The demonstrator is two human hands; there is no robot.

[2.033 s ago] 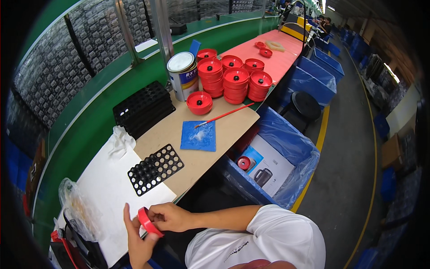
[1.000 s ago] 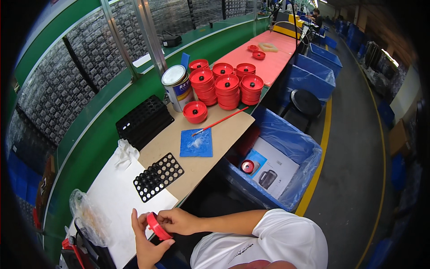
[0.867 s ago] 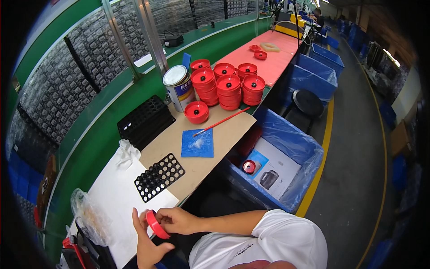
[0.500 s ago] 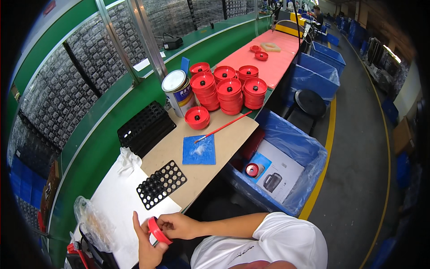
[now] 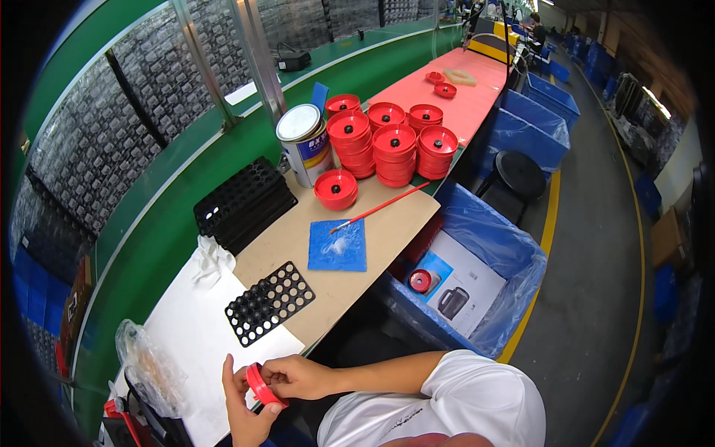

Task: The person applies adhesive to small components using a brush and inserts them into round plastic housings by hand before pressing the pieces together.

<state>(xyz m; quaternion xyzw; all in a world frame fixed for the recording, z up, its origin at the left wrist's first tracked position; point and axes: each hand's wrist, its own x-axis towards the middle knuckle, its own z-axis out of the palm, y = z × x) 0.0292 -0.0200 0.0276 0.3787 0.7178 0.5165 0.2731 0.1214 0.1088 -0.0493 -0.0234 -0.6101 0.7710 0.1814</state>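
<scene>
Between my hands, at the near end of the bench, is a round red plastic cap (image 5: 261, 386), tilted on edge. My left hand (image 5: 246, 417) grips its rim from the left, index finger stretched upward. The right hand (image 5: 304, 377) holds it from the other side, with the fingertips partly hidden inside the cap. Beyond my hands lies a black tray with round holes (image 5: 269, 303), some of them filled with small black parts. A blue square pad (image 5: 337, 257) bears a whitish smear, and a red-handled brush (image 5: 383, 201) rests with its bristles over it.
Stacks of red caps (image 5: 395, 155) stand beside a metal can (image 5: 305, 149) farther along the bench. Black trays (image 5: 246, 201) are piled at the left, near a crumpled white cloth (image 5: 211, 262) and a plastic bag (image 5: 153, 369). A lined blue bin (image 5: 514, 294) sits right of the bench.
The red cap has turned slightly between my hands, so its inner side shows more. Both hands stay on it. The view has shifted a little.
</scene>
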